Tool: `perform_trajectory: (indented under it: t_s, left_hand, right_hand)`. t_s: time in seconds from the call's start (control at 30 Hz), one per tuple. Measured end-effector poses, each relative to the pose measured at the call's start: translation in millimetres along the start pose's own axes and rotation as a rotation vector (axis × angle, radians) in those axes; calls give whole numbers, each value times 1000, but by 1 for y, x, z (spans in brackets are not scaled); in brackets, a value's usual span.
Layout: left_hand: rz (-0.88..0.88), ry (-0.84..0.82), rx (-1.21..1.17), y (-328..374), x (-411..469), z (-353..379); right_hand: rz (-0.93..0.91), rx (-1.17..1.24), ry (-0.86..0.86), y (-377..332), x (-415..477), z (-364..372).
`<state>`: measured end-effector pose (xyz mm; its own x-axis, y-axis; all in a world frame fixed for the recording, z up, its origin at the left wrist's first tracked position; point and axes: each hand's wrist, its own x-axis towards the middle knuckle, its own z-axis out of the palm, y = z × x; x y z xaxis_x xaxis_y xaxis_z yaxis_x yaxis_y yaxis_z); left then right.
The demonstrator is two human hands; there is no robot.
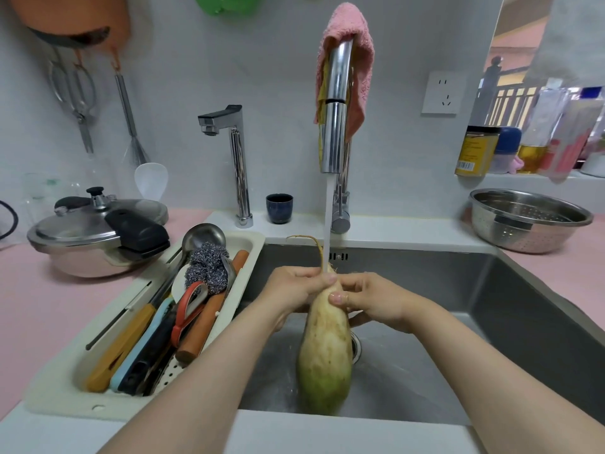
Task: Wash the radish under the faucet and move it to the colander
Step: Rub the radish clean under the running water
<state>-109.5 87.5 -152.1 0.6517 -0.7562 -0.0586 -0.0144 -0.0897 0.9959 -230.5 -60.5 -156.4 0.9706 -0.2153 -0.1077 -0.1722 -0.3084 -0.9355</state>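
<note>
A long pale radish with a greenish lower end hangs over the steel sink, its thin root tip pointing up. Water runs from the tall chrome faucet onto its upper end. My left hand grips the upper part from the left. My right hand holds it from the right, thumb pressed on the skin. The steel colander stands on the pink counter at the back right, nothing visible in it.
A cream drainer tray with utensils, a ladle and a steel scourer sits left of the sink. A pressure cooker stands at the far left. A second small tap and a dark cup stand behind the sink. Bottles line the right shelf.
</note>
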Motion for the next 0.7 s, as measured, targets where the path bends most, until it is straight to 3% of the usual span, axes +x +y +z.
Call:
perform_trajectory:
  t_s: [0.1,0.2,0.27,0.33,0.43,0.53,0.63,0.7]
  left_hand:
    - [-9,33,39,0,1,-3]
    - [-94,-189,31,0,1,-14]
    - [-91,-251,50,-3,4,-17]
    - [-63,-194,35,-3,5,-15]
    - [-46,17,8,-5,6,-6]
    - [1,196,170,-8,15,-8]
    - [-44,122,173,-6,17,-21]
    - [-92,-3,124,-3,13,-31]
  right_hand:
    - [-1,-38,34,0,4,4]
    - [-3,-29,2,3,0,-1]
    - [3,3,-1,4,-2,-4]
    - [13,32,2,4,-2,-3]
    - [19,-11,27,-4,2,6]
    - [-34,-127,167,-13,10,25]
    - [-53,-208,265,-14,20,42]
    - [-21,-90,226,-13,24,47]
